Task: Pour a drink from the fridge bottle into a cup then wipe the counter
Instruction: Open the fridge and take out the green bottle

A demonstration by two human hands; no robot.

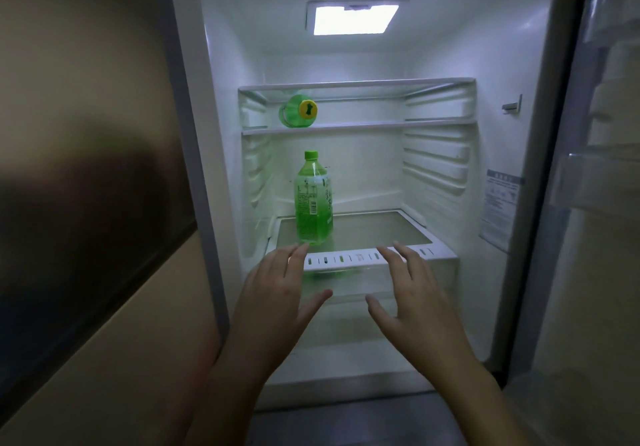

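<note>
A green drink bottle (313, 199) with a green cap stands upright on the lower glass shelf (374, 230) of the open fridge, towards its left side. My left hand (277, 286) is open, fingers spread, just below and left of the bottle's base, not touching it. My right hand (412, 293) is open too, its fingertips at the shelf's white front trim, to the right of the bottle. Both forearms reach in from the bottom of the view. No cup or cloth is in sight.
A second green bottle (298, 111) with a yellow cap lies on its side on the upper shelf. A clear drawer (433, 279) sits under the lower shelf. The closed left door (86, 168) is beside me; the open right door's bins (602, 133) stand at the right.
</note>
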